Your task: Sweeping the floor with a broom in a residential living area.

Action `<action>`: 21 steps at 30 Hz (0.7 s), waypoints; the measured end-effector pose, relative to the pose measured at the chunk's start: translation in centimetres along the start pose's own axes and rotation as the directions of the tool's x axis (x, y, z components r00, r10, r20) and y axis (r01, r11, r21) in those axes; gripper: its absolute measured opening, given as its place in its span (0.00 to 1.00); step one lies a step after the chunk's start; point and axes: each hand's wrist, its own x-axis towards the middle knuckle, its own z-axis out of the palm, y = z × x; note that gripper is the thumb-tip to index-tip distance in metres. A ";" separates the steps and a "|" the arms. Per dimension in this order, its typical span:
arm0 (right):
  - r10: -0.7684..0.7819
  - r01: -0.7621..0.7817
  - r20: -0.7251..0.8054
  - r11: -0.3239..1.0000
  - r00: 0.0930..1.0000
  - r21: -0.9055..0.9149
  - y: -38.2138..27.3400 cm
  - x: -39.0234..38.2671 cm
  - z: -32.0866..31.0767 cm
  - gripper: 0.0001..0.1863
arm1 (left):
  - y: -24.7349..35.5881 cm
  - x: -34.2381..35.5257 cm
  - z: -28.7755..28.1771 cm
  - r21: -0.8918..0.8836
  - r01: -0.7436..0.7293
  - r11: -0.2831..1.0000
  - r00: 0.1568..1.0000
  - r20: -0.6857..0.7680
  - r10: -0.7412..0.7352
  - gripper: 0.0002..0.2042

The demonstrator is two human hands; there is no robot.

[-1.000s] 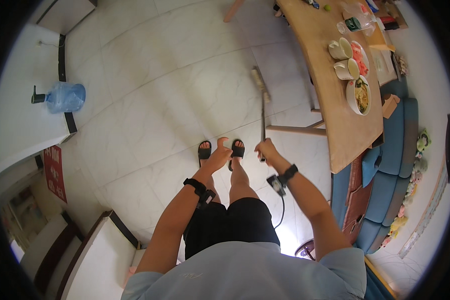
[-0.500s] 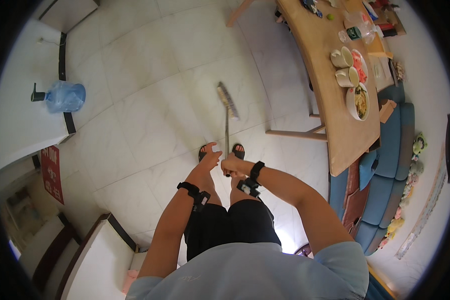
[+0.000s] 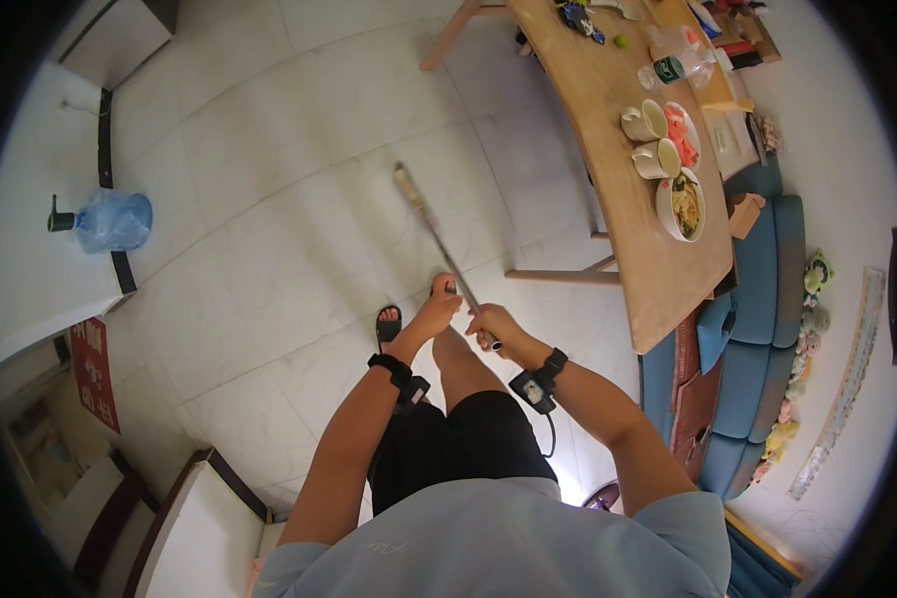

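A broom slants across the middle of the view. Its grey metal handle runs from near my body up and leftward to the narrow pale broom head on the floor. My right hand is wrapped around the handle close to its top end. Just left of the handle is my left hand, its fingers loosely curved with a gap between thumb and forefinger; it does not appear to grip the handle. Both wrists carry black straps with small devices. Part of my right foot is hidden behind the left hand.
To the right stands a wooden table with two mugs, a bowl of food and a plate of pink pieces. Beyond it is a blue sofa. A blue water jug is at left. Pale tiles cover the floor.
The handle has tilted, its top end moving right with my right hand, while the broom head has shifted left. My left hand has moved slightly right and my right leg has changed position.
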 end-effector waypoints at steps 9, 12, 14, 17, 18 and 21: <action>-0.104 0.138 -0.238 0.982 0.966 0.133 -6.6 9.9 -15.1 0.07 | 6.1 12.7 8.5 0.069 -0.158 0.985 0.973 0.179 0.144 0.22; -0.134 0.259 -0.522 0.950 0.842 0.173 -6.9 12.7 -19.6 0.15 | 5.9 14.5 10.8 0.026 -0.179 0.984 0.968 0.182 0.171 0.22; -0.178 0.265 -0.614 0.963 0.769 0.053 -5.9 14.4 -21.5 0.12 | 4.8 14.6 10.7 0.077 -0.174 0.982 0.971 0.177 0.158 0.22; -0.209 0.149 -0.789 0.977 0.578 -0.150 -5.6 17.9 -25.4 0.09 | 2.7 14.7 8.2 0.193 -0.142 0.971 0.981 0.158 0.112 0.23; -0.177 0.237 -0.843 0.970 0.507 -0.061 -5.5 19.6 -26.7 0.09 | 2.3 15.4 6.9 0.242 -0.042 0.969 0.989 0.146 0.006 0.23; -0.252 0.143 -0.759 0.968 0.601 -0.208 -4.9 22.9 -31.3 0.12 | 0.6 17.4 3.8 0.225 -0.095 0.970 0.987 0.148 0.062 0.23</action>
